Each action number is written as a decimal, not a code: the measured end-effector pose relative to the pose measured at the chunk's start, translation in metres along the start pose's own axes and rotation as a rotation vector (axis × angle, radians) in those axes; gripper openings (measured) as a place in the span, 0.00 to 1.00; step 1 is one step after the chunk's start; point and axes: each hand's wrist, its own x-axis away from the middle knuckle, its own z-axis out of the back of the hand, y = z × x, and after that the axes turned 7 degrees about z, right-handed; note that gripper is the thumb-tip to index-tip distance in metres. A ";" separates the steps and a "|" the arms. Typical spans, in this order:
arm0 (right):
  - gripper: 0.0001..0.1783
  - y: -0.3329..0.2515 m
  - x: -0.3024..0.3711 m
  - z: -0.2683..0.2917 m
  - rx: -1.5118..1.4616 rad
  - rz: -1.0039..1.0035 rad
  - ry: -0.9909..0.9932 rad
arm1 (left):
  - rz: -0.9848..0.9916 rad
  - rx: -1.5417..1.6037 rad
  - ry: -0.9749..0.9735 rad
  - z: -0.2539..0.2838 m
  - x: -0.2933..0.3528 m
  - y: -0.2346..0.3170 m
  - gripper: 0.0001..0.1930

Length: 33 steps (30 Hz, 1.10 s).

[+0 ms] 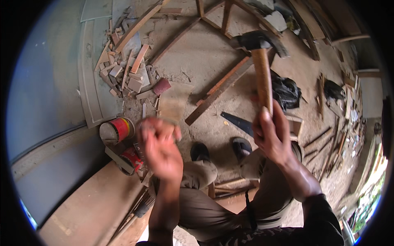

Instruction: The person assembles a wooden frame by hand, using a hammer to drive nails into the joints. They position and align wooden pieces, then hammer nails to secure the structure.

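My right hand (271,133) is wrapped round the wooden handle of a claw hammer (262,78), its thumb lying along the grip. The hammer stands nearly upright in the view, with its dark metal head at the far end, raised above the floor. To the left, my left hand (161,145) is lifted beside two cans and blurred by motion. Its fingers look curled in; whatever they may hold is too small or smeared to make out. Nearest to it are a red and yellow can (122,129) and a red can (130,160).
Wood offcuts (133,80) lie heaped at the far left beside a blue-grey panel (49,82). A wooden frame (180,35) and joined wood strips (221,88) rest on the floor. A handsaw blade (238,123) lies near my shoes. Black plastic bags (286,92) sit to the right.
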 end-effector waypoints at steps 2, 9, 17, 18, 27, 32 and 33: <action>0.35 0.006 0.008 0.011 0.007 -0.041 -0.058 | -0.296 -0.136 0.032 -0.001 0.026 0.006 0.14; 0.50 0.014 0.063 0.017 0.103 0.127 -0.204 | -0.278 -0.079 -0.058 -0.029 0.081 0.024 0.13; 0.33 0.015 0.083 0.038 0.105 0.307 -0.055 | -0.170 -0.189 0.044 -0.030 0.070 0.021 0.14; 0.33 0.016 0.082 0.044 0.109 0.292 -0.036 | -0.135 -0.195 -0.026 -0.034 0.066 0.014 0.15; 0.35 0.029 0.080 0.058 0.226 0.291 0.028 | -0.209 -0.857 -0.049 -0.012 -0.009 -0.027 0.11; 0.33 0.041 0.076 0.064 0.223 0.260 0.000 | -0.264 -0.897 -0.072 0.007 -0.019 -0.050 0.11; 0.32 0.041 0.075 0.063 0.246 0.250 0.008 | -0.278 -0.895 -0.067 0.006 -0.024 -0.053 0.10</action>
